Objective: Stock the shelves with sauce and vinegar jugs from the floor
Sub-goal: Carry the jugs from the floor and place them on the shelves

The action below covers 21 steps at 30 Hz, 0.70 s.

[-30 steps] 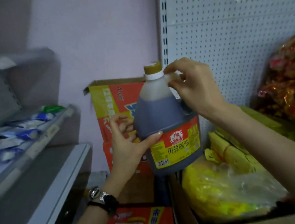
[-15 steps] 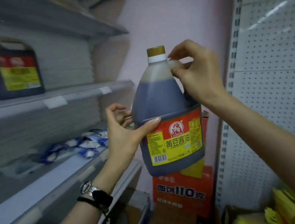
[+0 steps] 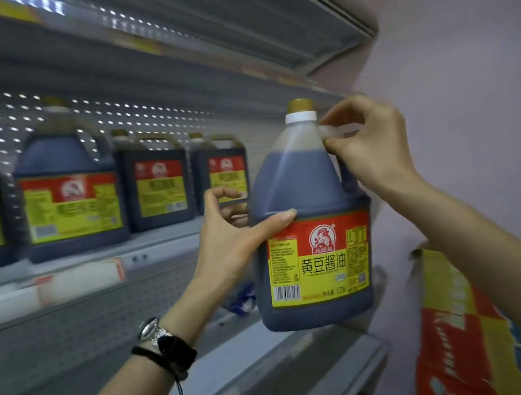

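We log: shelf [image 3: 157, 252] left of our left hand [image 3: 234, 236] — four sauce jugs [image 3: 70, 192] standing in a row | lower shelf [image 3: 281, 361] beneath that hand — blue packets [image 3: 240, 300].

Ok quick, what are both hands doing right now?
Left hand: holds the soy sauce jug by its side.
Right hand: grips the jug's top handle.

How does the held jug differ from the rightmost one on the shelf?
The held jug is in the air, right hand gripping its handle, left hand holding its side; the rightmost shelf jug stands untouched on the shelf. The held jug looks near and sharp; the shelf jug farther and blurred. Both have dark contents, red-and-yellow labels.
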Each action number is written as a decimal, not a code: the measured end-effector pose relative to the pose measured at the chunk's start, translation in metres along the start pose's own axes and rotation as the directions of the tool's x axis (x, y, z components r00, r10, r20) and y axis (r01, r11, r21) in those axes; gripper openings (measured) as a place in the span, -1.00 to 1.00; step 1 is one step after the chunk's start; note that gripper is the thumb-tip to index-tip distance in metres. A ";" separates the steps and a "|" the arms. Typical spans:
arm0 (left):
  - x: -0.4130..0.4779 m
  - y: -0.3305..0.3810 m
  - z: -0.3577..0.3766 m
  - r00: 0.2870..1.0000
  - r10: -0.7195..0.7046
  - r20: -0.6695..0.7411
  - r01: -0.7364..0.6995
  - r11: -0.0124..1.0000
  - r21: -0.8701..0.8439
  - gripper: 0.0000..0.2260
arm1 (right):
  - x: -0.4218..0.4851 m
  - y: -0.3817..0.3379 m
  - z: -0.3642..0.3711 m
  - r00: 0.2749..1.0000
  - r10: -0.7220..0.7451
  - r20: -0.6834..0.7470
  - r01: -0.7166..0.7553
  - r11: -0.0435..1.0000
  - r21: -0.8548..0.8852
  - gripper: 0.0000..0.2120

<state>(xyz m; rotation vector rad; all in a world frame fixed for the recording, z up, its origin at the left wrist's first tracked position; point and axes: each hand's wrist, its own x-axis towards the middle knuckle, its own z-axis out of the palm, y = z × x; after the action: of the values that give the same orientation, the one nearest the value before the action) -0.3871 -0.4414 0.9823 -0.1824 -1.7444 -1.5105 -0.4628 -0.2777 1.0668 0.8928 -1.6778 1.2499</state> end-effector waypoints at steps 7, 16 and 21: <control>0.038 0.003 -0.058 0.997 0.035 -0.065 -0.024 0.985 0.168 -0.23 | 0.029 -0.003 0.070 1.000 -0.012 -0.008 0.013 0.991 0.133 -0.79; 0.084 -0.006 -0.066 0.992 0.037 -0.124 -0.001 0.960 0.281 -0.17 | 0.076 0.021 0.117 1.000 -0.009 0.018 0.005 0.979 0.206 -0.79; 0.117 -0.017 -0.048 0.995 0.015 -0.097 0.017 0.950 0.313 -0.21 | 0.100 0.055 0.133 1.000 0.018 0.002 -0.018 0.978 0.209 -0.83</control>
<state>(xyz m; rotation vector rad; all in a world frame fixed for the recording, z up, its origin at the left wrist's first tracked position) -0.4528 -0.5328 1.0425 0.0552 -1.8757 -1.2006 -0.5795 -0.3985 1.1184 1.0039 -1.5772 1.4581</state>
